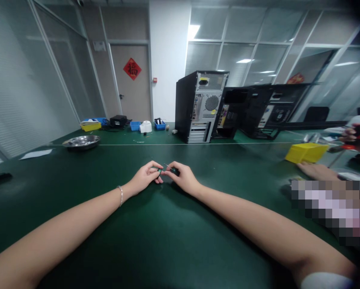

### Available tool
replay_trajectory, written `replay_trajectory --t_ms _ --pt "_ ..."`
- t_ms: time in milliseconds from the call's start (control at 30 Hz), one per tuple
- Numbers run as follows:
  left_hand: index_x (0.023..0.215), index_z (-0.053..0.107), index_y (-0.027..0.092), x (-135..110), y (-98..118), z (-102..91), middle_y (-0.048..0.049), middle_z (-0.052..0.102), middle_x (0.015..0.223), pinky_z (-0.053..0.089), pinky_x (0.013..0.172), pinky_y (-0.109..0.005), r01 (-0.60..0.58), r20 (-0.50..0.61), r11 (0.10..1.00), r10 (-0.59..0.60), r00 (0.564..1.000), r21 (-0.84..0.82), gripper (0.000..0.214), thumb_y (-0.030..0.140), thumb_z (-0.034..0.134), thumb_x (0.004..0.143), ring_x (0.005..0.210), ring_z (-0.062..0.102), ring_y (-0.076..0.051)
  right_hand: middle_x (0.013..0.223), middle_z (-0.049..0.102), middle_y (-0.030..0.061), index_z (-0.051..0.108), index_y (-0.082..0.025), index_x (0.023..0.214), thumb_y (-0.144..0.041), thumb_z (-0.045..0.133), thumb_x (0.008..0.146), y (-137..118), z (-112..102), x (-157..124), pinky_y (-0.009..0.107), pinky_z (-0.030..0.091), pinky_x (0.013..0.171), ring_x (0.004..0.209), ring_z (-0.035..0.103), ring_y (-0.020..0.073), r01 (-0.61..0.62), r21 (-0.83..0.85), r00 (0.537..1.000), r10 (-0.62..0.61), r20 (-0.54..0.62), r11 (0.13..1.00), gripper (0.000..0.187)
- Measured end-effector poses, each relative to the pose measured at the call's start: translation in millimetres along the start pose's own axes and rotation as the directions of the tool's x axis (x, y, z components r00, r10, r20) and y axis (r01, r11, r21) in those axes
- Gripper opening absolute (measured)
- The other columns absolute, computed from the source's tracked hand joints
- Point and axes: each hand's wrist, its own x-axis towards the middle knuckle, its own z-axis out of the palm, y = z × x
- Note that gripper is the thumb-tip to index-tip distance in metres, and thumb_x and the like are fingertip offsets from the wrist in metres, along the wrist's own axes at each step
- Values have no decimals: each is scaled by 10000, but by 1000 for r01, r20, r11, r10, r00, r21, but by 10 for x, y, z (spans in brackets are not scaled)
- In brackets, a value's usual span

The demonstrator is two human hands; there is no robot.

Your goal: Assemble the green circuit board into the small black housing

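My left hand (pixel 146 175), with a bracelet at the wrist, pinches a small dark piece (pixel 160 171) with a green face, perhaps a little circuit board. My right hand (pixel 184 176) is closed around a small tool with a dark handle (pixel 175 171). Its thin metal shaft points up and left toward the piece in my left hand. Whether the tip touches that piece I cannot tell. Both hands are close together, just above the middle of the green table (pixel 156 245).
A metal bowl (pixel 82 143) stands at the left. Computer towers (pixel 202 108) and small blue bins (pixel 160 125) line the back. On the right, another person's arm (pixel 317 171) reaches beside a yellow bin (pixel 306 152); their other hand (pixel 348 134) holds a red-and-black tool.
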Motion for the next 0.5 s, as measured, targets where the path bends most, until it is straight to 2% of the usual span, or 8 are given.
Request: replay_trajectory --t_ms 367,500 --pt "1002 568 153 10 -26 7 -6 650 717 483 663 -280 -40 -55 998 43 998 48 216 305 630 862 647 617 -135 871 716 24 649 -202 884 -406 623 886 -13 -4 -4 281 471 736 784 645 174 -13 -30 1000 13 14 999 205" --pt "1052 591 151 19 -48 -7 -40 667 867 503 733 -296 -47 -68 996 52 996 72 267 296 657 837 754 637 -150 885 708 22 640 -206 938 -398 641 870 13 6 -6 282 469 719 768 634 173 -33 -58 999 34 11 998 204"
